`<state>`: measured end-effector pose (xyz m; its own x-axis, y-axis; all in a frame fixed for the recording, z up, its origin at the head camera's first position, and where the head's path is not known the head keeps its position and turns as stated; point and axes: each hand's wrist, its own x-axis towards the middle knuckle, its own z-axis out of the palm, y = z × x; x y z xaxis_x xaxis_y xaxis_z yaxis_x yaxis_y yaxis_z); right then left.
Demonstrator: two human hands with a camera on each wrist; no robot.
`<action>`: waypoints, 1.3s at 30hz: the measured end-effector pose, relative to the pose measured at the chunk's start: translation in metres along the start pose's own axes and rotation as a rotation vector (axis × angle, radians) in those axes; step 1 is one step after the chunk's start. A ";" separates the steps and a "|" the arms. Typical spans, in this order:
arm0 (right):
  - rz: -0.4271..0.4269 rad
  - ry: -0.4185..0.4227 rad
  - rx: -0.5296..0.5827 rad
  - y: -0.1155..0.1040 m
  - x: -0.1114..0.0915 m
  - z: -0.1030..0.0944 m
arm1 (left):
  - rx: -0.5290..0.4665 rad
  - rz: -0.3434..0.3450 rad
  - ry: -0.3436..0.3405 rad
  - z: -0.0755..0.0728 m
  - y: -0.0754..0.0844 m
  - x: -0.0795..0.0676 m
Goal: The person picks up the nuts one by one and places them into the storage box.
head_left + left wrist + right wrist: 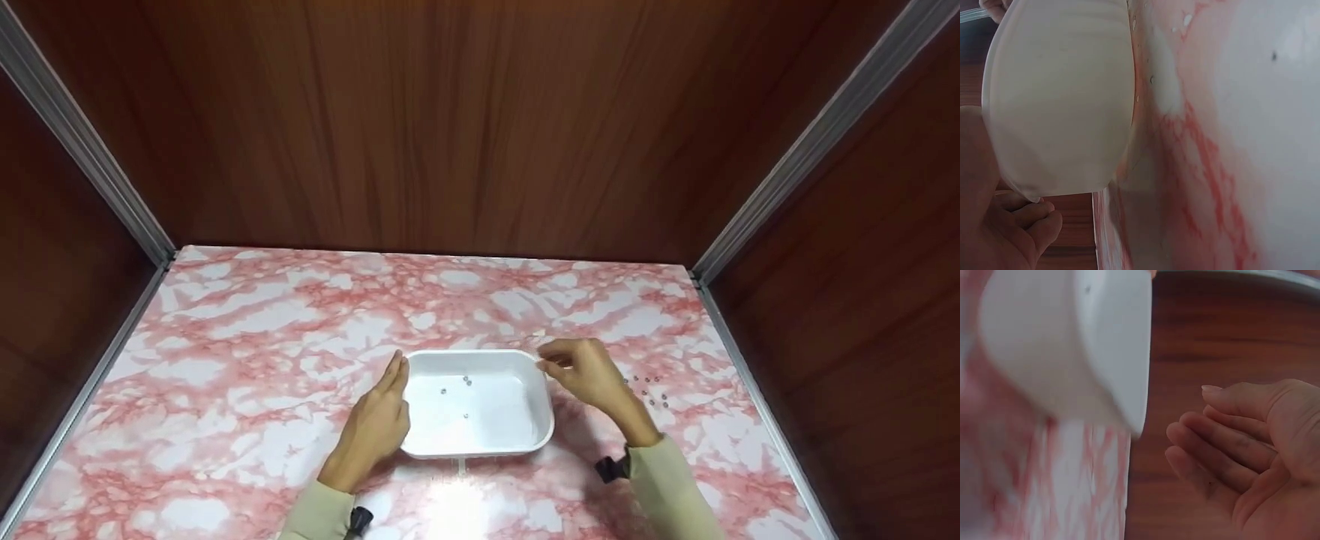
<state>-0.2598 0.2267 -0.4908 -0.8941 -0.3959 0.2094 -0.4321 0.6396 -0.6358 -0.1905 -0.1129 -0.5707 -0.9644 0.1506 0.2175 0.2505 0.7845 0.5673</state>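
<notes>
A white rectangular tray (480, 442) with rounded corners and raised walls stands on the table. Several tiny grey pieces (466, 415), too small to identify, lie inside it. My left hand (377, 420) rests against the tray's left side, its fingers straight along the rim; the left wrist view shows fingertips (1044, 216) by one corner. Just beyond the tray's right rim hovers my right hand (589, 371), thumb near the bent fingers. In the right wrist view its fingers (1213, 455) are loosely curved, apart from the tray, and nothing shows between them.
More tiny grey pieces (646, 393) lie scattered on the table to the right of my right hand. The tabletop (247, 322) has a red and white marbled pattern. Brown wooden panels (450, 135) with metal corner strips enclose it at the back and sides.
</notes>
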 end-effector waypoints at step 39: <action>0.050 0.051 -0.465 0.117 -0.108 -0.033 | -0.045 0.007 -0.037 0.000 0.001 0.000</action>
<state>-0.2172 0.3659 -0.5634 -0.9148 -0.3313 0.2309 -0.3846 0.8891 -0.2479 -0.1900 -0.1125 -0.5699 -0.9649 0.1782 0.1927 0.2597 0.7558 0.6011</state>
